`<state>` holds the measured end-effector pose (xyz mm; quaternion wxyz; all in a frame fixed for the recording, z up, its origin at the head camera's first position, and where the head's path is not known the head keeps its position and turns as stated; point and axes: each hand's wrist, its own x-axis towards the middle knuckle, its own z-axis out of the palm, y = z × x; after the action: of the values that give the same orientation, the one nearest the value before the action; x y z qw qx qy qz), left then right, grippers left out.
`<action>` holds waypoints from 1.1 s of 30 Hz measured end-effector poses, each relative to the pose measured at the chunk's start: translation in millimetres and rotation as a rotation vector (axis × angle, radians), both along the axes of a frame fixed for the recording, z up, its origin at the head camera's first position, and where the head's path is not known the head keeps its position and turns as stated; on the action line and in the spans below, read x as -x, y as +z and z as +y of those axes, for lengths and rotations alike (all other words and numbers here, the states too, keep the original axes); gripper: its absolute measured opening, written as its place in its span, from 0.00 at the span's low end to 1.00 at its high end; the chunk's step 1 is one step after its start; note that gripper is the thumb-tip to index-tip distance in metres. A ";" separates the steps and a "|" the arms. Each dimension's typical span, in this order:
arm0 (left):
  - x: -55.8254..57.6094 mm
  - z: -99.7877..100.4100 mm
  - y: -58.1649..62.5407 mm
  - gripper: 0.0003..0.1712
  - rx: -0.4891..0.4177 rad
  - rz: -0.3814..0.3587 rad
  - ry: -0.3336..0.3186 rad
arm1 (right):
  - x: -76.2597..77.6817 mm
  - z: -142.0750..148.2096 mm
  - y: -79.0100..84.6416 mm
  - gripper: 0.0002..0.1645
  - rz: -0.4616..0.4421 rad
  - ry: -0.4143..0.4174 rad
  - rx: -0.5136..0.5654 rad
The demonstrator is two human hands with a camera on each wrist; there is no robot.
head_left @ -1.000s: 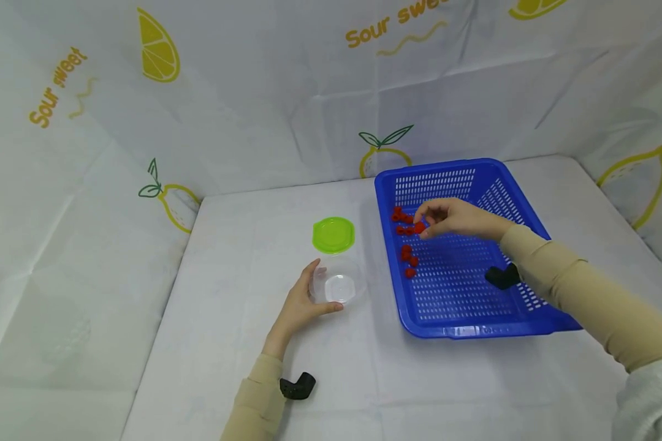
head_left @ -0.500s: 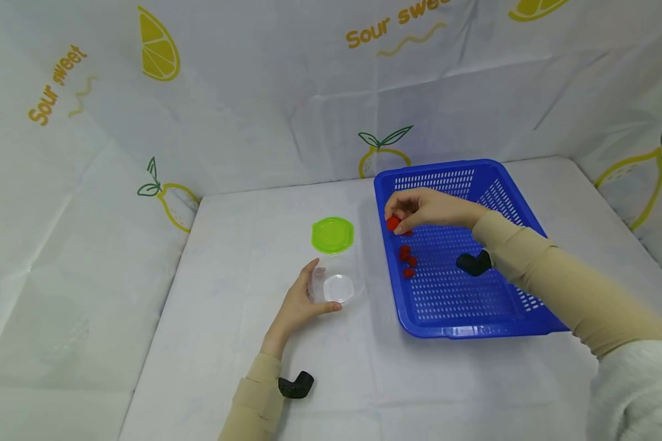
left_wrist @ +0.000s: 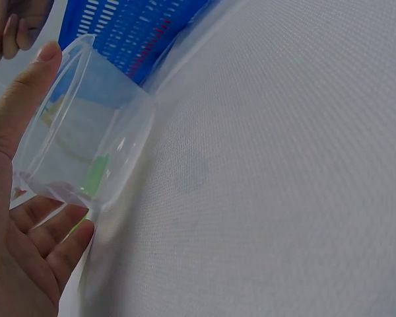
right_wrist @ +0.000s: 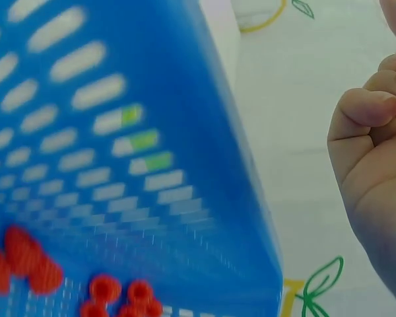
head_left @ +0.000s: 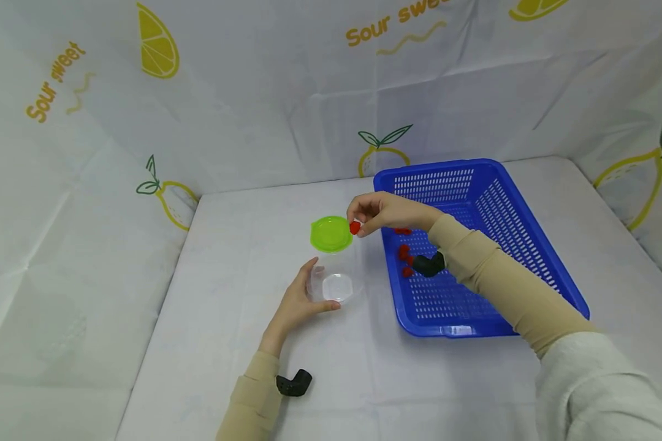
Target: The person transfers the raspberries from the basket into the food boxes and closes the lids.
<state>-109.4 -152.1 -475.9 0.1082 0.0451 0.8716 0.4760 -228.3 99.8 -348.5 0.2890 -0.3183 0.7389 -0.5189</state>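
Observation:
My left hand point(head_left: 298, 306) holds a clear plastic tub point(head_left: 338, 288) on the table, thumb on its near side and fingers on its far side. In the left wrist view the tub point(left_wrist: 109, 119) contains nothing visible. Between thumb and fingertips, my right hand point(head_left: 391, 211) pinches a red raspberry point(head_left: 355, 228). That hand is left of the blue basket, and the berry overlaps the right edge of a green lid point(head_left: 331, 234) in the head view. Several more raspberries point(right_wrist: 105, 288) lie in the basket, some with hollow centres showing.
The blue perforated basket point(head_left: 393, 300) stands on the right of the table, its left wall between the berries and the tub. The lid lies just behind the tub. White lemon-print cloth point(head_left: 254, 122) rises behind the table. My right forearm crosses the basket.
My right hand has carried the raspberry leftward, out over the basket's left rim to beside the green lid. The left hand and the tub have stayed in place.

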 end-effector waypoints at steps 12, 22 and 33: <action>3.5 -4.0 0.0 0.61 0.005 0.002 -0.009 | 6.9 -46.7 -10.5 0.11 -0.067 0.135 0.070; 2.5 -1.4 -1.6 0.62 0.004 -0.008 -0.016 | 12.3 -65.3 -28.7 0.11 -0.096 0.190 -0.061; -0.2 -0.8 -0.5 0.65 0.007 -0.015 -0.007 | 13.1 -84.9 -49.5 0.16 -0.093 0.264 -0.295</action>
<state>-109.2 -152.9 -476.4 0.1163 0.0442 0.8723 0.4729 -241.4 14.9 -398.0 0.4319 -0.3423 0.7445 -0.3769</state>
